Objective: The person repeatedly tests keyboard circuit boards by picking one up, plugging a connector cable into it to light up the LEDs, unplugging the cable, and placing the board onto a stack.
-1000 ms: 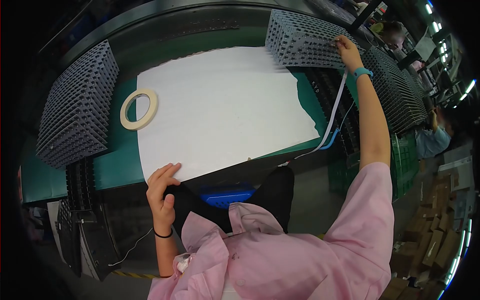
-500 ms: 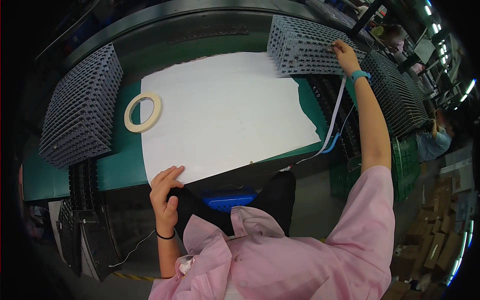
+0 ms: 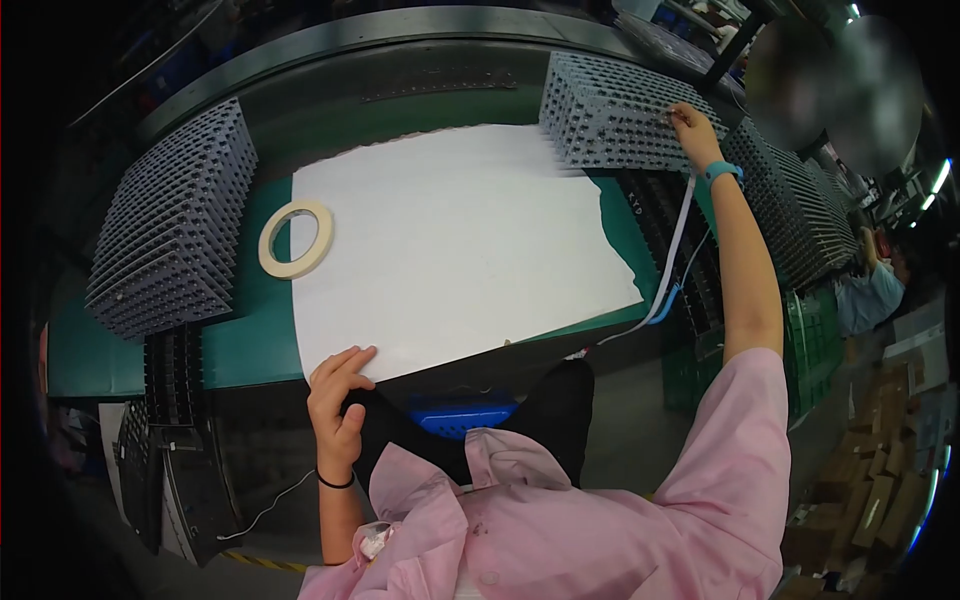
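Note:
My left hand [image 3: 342, 396] rests with fingers spread on the lower left corner of the white paper sheet [image 3: 460, 240] and holds nothing. At the front edge of the stacked grey perforated boards [image 3: 615, 115], my right hand [image 3: 693, 130] has its thumb and fingertips pinched together. What lies between those fingertips is too small to make out. A roll of cream tape [image 3: 321, 240] lies flat over the paper's left edge. Below the right wrist hangs a white strap [image 3: 677, 235], with a blue coiled cord [image 3: 664, 304] beside it.
Another stack of grey boards [image 3: 175, 225] stands at the left on the green mat [image 3: 250, 355]. More boards [image 3: 790, 205] and a green crate [image 3: 812, 335] are at the right. A co-worker in blue [image 3: 870, 297] is at the far right, near cardboard boxes [image 3: 875, 500].
The whole view has shifted, so the table and boards appear lower in the frame. My left hand stays on the paper's corner, and my right hand remains pinched by the boards.

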`<state>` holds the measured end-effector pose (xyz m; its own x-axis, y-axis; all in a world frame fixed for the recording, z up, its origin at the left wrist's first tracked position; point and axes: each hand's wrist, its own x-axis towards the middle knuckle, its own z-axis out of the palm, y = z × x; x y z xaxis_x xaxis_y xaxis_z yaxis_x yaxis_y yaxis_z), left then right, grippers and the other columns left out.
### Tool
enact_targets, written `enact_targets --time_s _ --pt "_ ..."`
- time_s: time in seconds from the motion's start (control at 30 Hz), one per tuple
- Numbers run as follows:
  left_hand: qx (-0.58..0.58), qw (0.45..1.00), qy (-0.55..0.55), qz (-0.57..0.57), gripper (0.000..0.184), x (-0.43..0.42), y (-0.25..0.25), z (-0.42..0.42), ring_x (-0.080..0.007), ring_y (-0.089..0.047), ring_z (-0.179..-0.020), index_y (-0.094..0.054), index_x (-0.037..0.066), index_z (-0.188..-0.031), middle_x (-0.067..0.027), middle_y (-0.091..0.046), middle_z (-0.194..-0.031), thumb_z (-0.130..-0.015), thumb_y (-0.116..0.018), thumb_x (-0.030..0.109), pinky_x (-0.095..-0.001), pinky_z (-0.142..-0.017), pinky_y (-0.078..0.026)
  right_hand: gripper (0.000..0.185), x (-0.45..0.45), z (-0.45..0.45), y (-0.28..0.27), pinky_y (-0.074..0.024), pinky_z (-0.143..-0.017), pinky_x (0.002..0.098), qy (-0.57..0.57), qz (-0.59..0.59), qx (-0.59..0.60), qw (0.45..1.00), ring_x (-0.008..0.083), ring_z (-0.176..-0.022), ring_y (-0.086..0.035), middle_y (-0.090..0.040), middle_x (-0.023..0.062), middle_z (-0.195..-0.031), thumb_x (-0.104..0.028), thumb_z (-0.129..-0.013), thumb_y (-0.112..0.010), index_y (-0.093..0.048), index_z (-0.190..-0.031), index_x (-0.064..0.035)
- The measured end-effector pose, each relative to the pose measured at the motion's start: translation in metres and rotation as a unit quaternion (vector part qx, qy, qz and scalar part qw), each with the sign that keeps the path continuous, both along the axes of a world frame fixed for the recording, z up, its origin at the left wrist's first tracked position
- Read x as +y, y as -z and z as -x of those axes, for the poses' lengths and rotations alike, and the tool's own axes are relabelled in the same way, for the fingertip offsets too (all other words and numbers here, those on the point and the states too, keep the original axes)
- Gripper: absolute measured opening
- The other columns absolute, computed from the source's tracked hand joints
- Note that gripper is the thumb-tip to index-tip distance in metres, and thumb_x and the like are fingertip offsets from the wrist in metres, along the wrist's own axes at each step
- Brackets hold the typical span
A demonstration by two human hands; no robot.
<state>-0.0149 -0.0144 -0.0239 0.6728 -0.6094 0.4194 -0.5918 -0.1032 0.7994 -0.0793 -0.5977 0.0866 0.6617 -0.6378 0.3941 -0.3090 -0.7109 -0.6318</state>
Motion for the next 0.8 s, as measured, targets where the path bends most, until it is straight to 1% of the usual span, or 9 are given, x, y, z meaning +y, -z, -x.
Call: enact_targets --time_s 0.13,0.23,0.27,0.33,0.4,0.43,0.5,0.67,0.8 --pt "0.013 1.0 0.012 -0.008 0.026 0.008 0.0 -0.001 -0.0266 -0.051 -0.109 -0.058 0.005 -0.075 -0.009 -0.062 -0.112 -0.074 -0.056 0.03 -0.0353 -0.093 -0.035 0.038 -0.017 -0.005 0.027 -0.0471 -0.078 0.0325 0.029 0.16 -0.086 0.983 0.0249 -0.086 -0.06 -0.06 0.0102 -0.105 -0.01 -0.079 -0.056 -0.051 -0.117 -0.008" --pt "0.08 0.997 0.002 0.009 0.016 0.014 -0.013 -0.003 -0.0248 -0.054 -0.104 -0.06 0.003 -0.082 -0.0085 -0.062 -0.111 -0.07 -0.06 0.013 -0.0331 -0.089 -0.039 0.038 0.017 0.0 0.017 -0.0446 -0.08 0.0275 0.09 -0.04 -0.075 0.992 0.0202 -0.091 -0.057 -0.058 0.0115 -0.105 -0.015 -0.082 -0.057 -0.048 -0.119 -0.0085" --pt "0.143 0.989 0.028 0.035 0.018 0.02 -0.017 -0.005 -0.0236 -0.056 -0.1 -0.06 0.002 -0.086 -0.0083 -0.063 -0.109 -0.069 -0.06 0.006 -0.0316 -0.086 -0.041 0.035 -0.014 -0.004 0.039 -0.0442 -0.081 0.0278 0.032 0.019 -0.175 0.984 0.0209 -0.09 -0.057 -0.058 0.0114 -0.105 -0.015 -0.083 -0.058 -0.049 -0.116 -0.0065" --pt "0.097 0.993 -0.034 0.062 0.025 0.037 -0.024 -0.012 -0.0208 -0.06 -0.089 -0.06 0.001 -0.095 -0.0082 -0.064 -0.106 -0.07 -0.057 -0.002 -0.0284 -0.081 -0.044 0.029 0.021 0.001 0.025 -0.042 -0.086 0.0307 0.069 -0.03 -0.135 0.988 0.0225 -0.095 -0.056 -0.056 0.0124 -0.108 -0.014 -0.082 -0.058 -0.052 -0.109 -0.0052" --pt "0.027 0.989 -0.129 0.061 0.027 0.059 -0.036 -0.03 -0.0203 -0.06 -0.087 -0.06 0.001 -0.097 -0.0083 -0.064 -0.104 -0.071 -0.055 -0.003 -0.0278 -0.08 -0.044 0.025 0.038 0.005 0.021 -0.0443 -0.067 0.025 0.028 -0.064 -0.137 0.988 0.0146 -0.073 -0.055 -0.057 0.0054 -0.09 -0.015 -0.082 -0.059 -0.053 -0.105 -0.007" --pt "-0.046 0.977 -0.201 0.053 0.028 0.072 -0.044 -0.041 -0.0198 -0.06 -0.084 -0.06 0.001 -0.099 -0.0083 -0.065 -0.102 -0.072 -0.054 -0.003 -0.0272 -0.079 -0.045 0.019 0.083 0.01 0.003 -0.0323 -0.046 0.0187 -0.006 -0.159 -0.125 0.979 0.0053 -0.051 -0.039 -0.049 -0.0031 -0.071 -0.013 -0.082 -0.057 -0.054 -0.1 -0.0099" --pt "-0.111 0.943 -0.307 0.068 0.029 0.093 -0.058 -0.065 -0.0198 -0.06 -0.085 -0.06 0.001 -0.099 -0.0079 -0.065 -0.099 -0.072 -0.053 -0.004 -0.0267 -0.079 -0.045 0.013 0.131 0.014 0.001 -0.0179 -0.038 0.018 -0.079 -0.192 -0.174 0.963 0.0017 -0.045 -0.024 -0.037 -0.0063 -0.058 -0.014 -0.086 -0.054 -0.054 -0.099 -0.0107" --pt "-0.254 0.872 -0.406 -0.101 0.048 0.142 -0.079 -0.122 -0.0257 -0.049 -0.108 -0.048 0.005 -0.12 -0.0097 -0.051 -0.123 -0.072 -0.051 -0.003 -0.033 -0.09 -0.04 0.013 0.223 0.049 -0.015 -0.0143 -0.039 0.0153 -0.241 -0.364 -0.16 0.885 0.0001 -0.045 -0.023 -0.037 -0.0062 -0.063 -0.018 -0.087 -0.047 -0.048 -0.097 -0.0094" --pt "-0.348 0.813 -0.431 -0.177 0.05 0.168 -0.079 -0.171 -0.0269 -0.047 -0.111 -0.045 0.006 -0.122 -0.0094 -0.049 -0.126 -0.073 -0.05 0.0 -0.0357 -0.091 -0.04 0.012 0.273 0.072 -0.015 -0.0128 -0.038 0.0159 -0.278 -0.466 -0.141 0.828 0.0003 -0.045 -0.023 -0.039 -0.0037 -0.065 -0.022 -0.086 -0.047 -0.044 -0.087 -0.0107"
